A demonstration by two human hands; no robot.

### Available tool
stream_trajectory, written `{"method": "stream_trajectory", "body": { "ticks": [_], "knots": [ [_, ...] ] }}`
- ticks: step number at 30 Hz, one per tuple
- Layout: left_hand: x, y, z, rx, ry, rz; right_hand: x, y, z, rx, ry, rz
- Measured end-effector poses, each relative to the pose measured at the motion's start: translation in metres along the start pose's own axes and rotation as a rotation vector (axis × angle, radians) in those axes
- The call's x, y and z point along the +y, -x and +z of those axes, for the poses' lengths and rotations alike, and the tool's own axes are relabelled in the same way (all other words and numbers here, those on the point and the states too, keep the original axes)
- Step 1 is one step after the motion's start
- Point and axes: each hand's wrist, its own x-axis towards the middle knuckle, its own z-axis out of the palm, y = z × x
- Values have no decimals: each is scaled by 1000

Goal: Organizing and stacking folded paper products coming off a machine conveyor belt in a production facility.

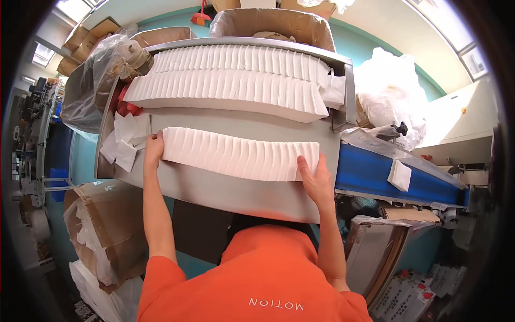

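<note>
A long, slightly bowed row of folded white paper napkins [236, 154] lies across the metal table in front of me. My left hand [154, 149] grips its left end, and my right hand [316, 181] presses on the right end, thumb on the near face and fingers behind. Between them the napkins stand pressed together on edge. Beyond this row, two more long rows of the same napkins [225, 88] fill the far part of the table. Several loose white napkins [126, 155] lie scattered beside my left hand.
The steel table [236, 201] has a raised rim at the back. To the right runs a blue conveyor belt [365, 169] carrying a small napkin stack [399, 175]. Cardboard boxes [115, 228] stand at lower left, and a lined carton [273, 24] behind the table.
</note>
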Motion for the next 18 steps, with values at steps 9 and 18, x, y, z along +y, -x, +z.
{"method": "stream_trajectory", "body": {
  "ticks": [9,18],
  "knots": [
    [84,142,8,-127,-223,287,38,17,-26,-66,-799,463],
    [84,135,44,-130,-3,445,85,25,-62,133,-857,533]
  ]
}}
